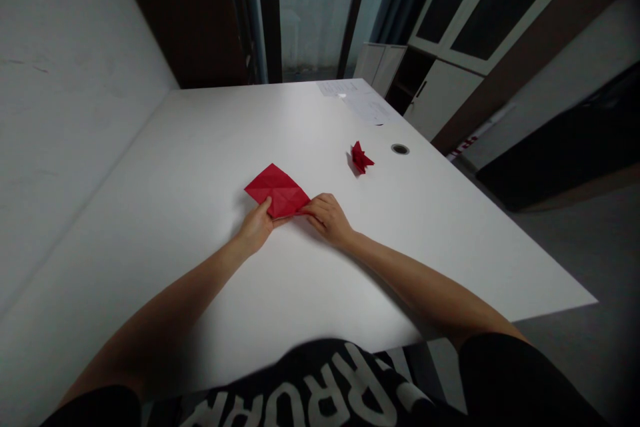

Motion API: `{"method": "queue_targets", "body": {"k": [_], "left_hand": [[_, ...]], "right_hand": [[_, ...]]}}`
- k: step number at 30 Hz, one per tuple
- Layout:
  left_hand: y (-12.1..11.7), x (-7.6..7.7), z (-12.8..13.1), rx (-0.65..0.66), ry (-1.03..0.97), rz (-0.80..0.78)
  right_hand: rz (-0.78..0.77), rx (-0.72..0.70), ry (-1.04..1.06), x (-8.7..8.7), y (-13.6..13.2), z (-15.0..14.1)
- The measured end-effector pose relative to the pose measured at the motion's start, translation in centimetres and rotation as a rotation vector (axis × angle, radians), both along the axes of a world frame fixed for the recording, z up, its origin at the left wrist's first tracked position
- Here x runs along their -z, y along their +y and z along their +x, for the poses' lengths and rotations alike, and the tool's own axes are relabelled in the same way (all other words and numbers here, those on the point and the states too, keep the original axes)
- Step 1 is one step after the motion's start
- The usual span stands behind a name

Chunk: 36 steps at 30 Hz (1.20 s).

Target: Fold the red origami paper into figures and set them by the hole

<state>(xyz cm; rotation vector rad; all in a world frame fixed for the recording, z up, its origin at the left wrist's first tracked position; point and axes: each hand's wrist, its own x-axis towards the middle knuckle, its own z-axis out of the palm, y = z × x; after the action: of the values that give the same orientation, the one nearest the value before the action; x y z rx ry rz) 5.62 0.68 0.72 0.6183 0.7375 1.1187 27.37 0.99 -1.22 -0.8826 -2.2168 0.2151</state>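
Observation:
A sheet of red origami paper [276, 190], creased into a diamond shape, lies flat on the white table [210, 140]. My left hand [257, 227] rests on its lower left edge, with the fingertips pressing on the paper. My right hand [327, 219] meets the paper's right corner, pinching it between fingers and thumb. A small folded red origami figure [361, 157] stands apart, up and to the right of both hands.
Loose white papers [357, 97] lie at the table's far corner, and a round cable grommet [400, 149] sits near its right edge. A white wall runs along the left side. Cabinets stand beyond the right edge, and a glass door is ahead.

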Motion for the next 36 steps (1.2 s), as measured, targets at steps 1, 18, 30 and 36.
{"method": "queue_targets", "body": {"k": [1, 18, 30, 36], "left_hand": [[-0.1, 0.1, 0.1, 0.005, 0.013, 0.006], [-0.2, 0.4, 0.2, 0.065, -0.018, 0.033], [1.5, 1.6, -1.1, -0.188, 0.024, 0.047], [0.9, 0.7, -0.5, -0.153, 0.036, 0.06]], "right_hand": [[-0.026, 0.024, 0.021, 0.1, 0.0, -0.1], [-0.649, 0.108, 0.494, 0.3, 0.0, -0.5], [-0.702, 0.086, 0.565, 0.7, 0.2, -0.4], [-0.761, -0.026, 0.519, 0.5, -0.2, -0.6]]}}
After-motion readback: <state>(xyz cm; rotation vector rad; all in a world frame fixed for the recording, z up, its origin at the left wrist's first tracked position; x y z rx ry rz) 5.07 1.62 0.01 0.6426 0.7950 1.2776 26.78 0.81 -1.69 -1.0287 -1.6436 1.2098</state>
